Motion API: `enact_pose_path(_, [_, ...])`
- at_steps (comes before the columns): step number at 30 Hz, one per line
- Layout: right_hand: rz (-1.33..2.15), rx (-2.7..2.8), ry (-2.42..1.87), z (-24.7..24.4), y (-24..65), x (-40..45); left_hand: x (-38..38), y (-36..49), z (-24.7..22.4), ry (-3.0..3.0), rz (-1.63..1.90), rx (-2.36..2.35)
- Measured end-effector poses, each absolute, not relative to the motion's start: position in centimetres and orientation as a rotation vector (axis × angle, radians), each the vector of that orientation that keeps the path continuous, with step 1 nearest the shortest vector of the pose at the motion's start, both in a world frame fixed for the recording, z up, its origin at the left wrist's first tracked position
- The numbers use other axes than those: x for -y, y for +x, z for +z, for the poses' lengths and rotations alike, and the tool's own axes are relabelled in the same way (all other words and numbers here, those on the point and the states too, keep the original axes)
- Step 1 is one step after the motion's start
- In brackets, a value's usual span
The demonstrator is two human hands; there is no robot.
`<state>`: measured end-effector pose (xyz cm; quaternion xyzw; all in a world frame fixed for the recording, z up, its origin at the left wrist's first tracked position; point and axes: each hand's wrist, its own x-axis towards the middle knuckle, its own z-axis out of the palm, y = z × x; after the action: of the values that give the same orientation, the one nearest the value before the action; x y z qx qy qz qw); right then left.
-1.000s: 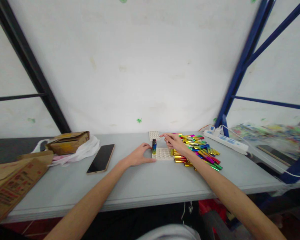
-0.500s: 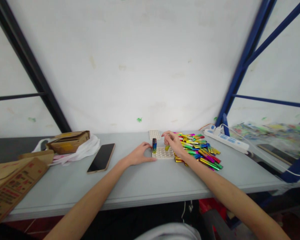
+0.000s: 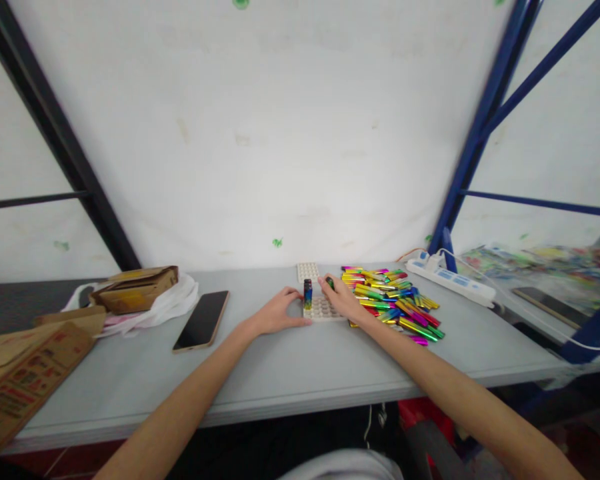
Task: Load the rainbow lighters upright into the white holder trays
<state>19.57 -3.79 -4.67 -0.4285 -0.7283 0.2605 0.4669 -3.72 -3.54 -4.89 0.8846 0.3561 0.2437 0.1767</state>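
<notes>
A small off-white tray [image 3: 325,313] with rows of round holes lies before me. Upright at its left end stand slim shiny tubes [image 3: 308,297], blue and yellow with dark tops. My left hand [image 3: 283,311] grips the tray's left end, its thumb along the front corner and its fingers close behind the tubes. Over the middle of the tray, my right hand [image 3: 341,298] pinches another tube [image 3: 330,283], whose dark greenish top shows between the fingers. Its lower part is hidden. Just right of that hand lies a loose pile of metallic multicoloured tubes [image 3: 400,303].
A second holed tray [image 3: 307,271] lies near the wall. To the left are a phone [image 3: 201,321], a small cardboard box [image 3: 137,288] on a white plastic bag [image 3: 173,298], and a larger carton [image 3: 30,373]. A power strip [image 3: 453,280] sits back right by a blue frame [image 3: 473,160].
My right hand has turned and lowered over the tray, so the tube's dark top now shows. My left hand stays on the tray's left end. The camera view has shifted slightly.
</notes>
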Motion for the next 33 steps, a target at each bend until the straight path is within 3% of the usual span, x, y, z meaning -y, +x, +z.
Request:
enact_pose_path(7, [1.037, 1.526, -0.899, -3.5, 20.0, 3.9, 3.9, -3.7, -4.5, 2.491, 0.690, -1.009])
enact_pose_path(14, [1.039, 1.739, -0.792, -2.5, 20.0, 5.1, 4.0, -3.6, -4.2, 2.496, 0.669, -1.017])
enact_pose_path(21, [1.244, 1.601, -0.884, -3.1, 19.6, 5.3, 3.9, -3.7, -4.4, 2.493, 0.672, -1.013])
enact_pose_path(33, [0.502, 1.692, -1.148, -3.6, 19.3, 5.2, 4.0, -3.6, -4.3, 2.491, 0.663, -1.014])
